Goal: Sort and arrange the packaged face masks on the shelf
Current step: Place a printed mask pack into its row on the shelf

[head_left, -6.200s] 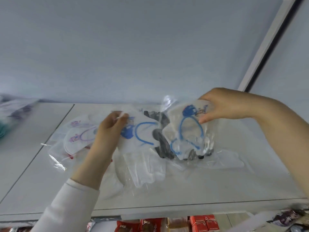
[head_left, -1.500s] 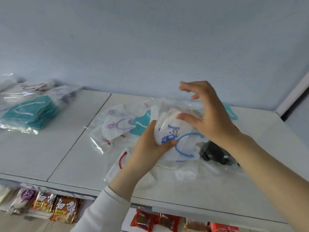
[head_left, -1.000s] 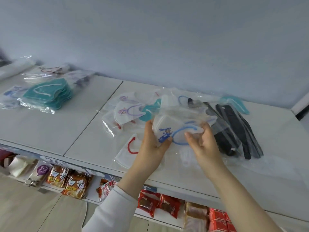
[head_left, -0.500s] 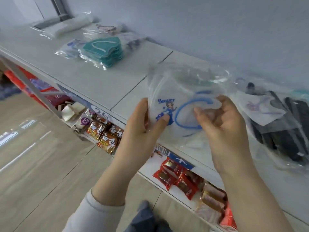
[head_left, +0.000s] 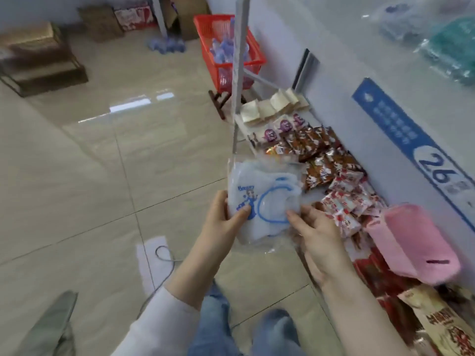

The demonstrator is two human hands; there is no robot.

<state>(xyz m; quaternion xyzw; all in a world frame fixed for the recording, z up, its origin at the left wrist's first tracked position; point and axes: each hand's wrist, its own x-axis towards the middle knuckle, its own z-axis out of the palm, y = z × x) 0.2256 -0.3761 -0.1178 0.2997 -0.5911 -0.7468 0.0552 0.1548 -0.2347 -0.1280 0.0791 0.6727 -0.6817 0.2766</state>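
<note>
I see both hands holding one packaged face mask (head_left: pixel 262 201) in the air over the glossy beige tiled floor (head_left: pixel 102 176), off the shelf and just beside the lower tier of snacks. The pack is a crinkled clear plastic sleeve around folded white masks, printed with a small blue cartoon figure and showing a looped blue ear cord. The left hand (head_left: pixel 223 222), in a white ribbed sleeve (head_left: pixel 164 325), pinches the pack's left edge, thumb pressed flat on the front and fingers tucked behind. The right hand (head_left: pixel 316 235), bare to the forearm, holds the lower right edge with its thumb on the front; I cannot tell how its fingers lie behind the plastic.

To the right, the white shelf (head_left: pixel 334 34) carries a blue price strip (head_left: pixel 411 140) marked "26". A blurred pack of teal masks (head_left: pixel 455 52) lies on top of it. Below, shiny brown and red-and-white foil snack packets (head_left: pixel 331 170) lie in rows. A soft pink fabric item (head_left: pixel 416 242) juts out near the right hand. A red plastic lattice basket (head_left: pixel 226 47) stands farther back on the floor. A thin grey cable (head_left: pixel 164 255) loops across a tile. Blue denim knees (head_left: pixel 218 317) fill the lower edge.
</note>
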